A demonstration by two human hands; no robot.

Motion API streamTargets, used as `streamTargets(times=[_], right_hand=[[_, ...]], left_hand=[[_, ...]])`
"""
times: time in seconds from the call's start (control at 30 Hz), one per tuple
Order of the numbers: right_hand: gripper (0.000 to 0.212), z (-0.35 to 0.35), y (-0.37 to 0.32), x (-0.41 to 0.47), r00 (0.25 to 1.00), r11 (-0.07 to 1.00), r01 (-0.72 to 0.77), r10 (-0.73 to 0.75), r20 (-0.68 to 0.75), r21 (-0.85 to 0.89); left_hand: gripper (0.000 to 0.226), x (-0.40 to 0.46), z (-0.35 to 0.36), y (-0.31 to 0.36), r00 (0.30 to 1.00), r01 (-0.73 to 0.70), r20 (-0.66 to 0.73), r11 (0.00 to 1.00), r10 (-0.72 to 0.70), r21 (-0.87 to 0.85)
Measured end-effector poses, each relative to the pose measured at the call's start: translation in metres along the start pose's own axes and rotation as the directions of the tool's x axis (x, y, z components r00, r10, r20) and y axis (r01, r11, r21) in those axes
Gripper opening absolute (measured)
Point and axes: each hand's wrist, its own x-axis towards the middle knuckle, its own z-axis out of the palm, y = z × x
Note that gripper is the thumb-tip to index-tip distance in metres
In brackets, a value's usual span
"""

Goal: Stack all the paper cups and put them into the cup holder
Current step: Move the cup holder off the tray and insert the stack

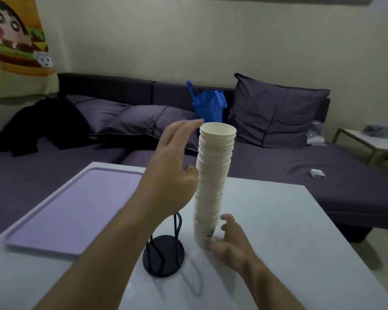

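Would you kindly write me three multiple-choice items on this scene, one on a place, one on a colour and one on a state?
1. Where does the cup holder stand relative to the stack of paper cups?
A. To its left on the white table
B. On the lilac tray
C. On the sofa

2. What colour is the bag on the sofa?
A. Red
B. Blue
C. Yellow

3. What is the state of the stack?
A. Lying flat on the tray
B. Already in the holder
C. Upright on the table, outside the holder

Answers:
1. A, the black base sits on the table, just left of the stack.
2. B, the bag between the cushions is bright blue.
3. C, the stack stands beside the holder, with the right hand at its base and the left hand by its upper part.
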Motion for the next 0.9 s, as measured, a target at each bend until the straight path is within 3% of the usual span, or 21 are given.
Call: streamTargets(times=[0.07,0.17,0.33,0.5,0.57,0.67,0.8,0.9], right_hand=[[0.080,0.001,0.002,0.008,0.998,0.997,0.066,-0.066,0.006,0.049],[0.045,0.006,0.002,0.012,0.993,0.984,0.115,-0.116,-0.001,0.133],[0.043,0.009,0.012,0.019,0.986,0.951,0.160,-0.164,-0.006,0.263],[0.041,-0.011,0.024,0.024,0.981,0.877,0.189,-0.188,-0.048,0.442],[0.044,-0.023,0.031,0.023,0.977,0.818,0.211,-0.199,-0.081,0.535],[0.043,-0.042,0.035,0.019,0.973,0.670,0.226,-0.195,-0.126,0.707],[0.049,-0.068,0.024,0.009,0.972,0.402,0.219,-0.166,-0.165,0.889],[0.043,-0.077,0.013,-0.002,0.969,0.305,0.234,-0.147,-0.197,0.923]], left_hand=[[0.087,0.014,0.005,0.011,0.994,-0.091,0.063,0.995,0.088,0.041],[0.068,0.025,0.016,0.015,0.987,-0.136,0.112,0.977,0.119,0.162],[0.042,0.018,0.012,0.009,0.997,-0.073,0.021,0.970,0.070,0.233],[0.029,0.004,-0.009,-0.003,0.971,0.123,-0.216,0.989,-0.104,0.079],[0.034,-0.002,-0.022,-0.011,0.929,0.197,-0.330,0.979,-0.168,0.056],[0.050,-0.011,-0.042,-0.026,0.884,0.292,-0.376,0.956,-0.278,-0.021],[0.056,-0.037,-0.056,-0.047,0.800,0.510,-0.197,0.815,-0.567,-0.274],[0.053,-0.057,-0.060,-0.057,0.760,0.601,-0.054,0.733,-0.647,-0.318]])
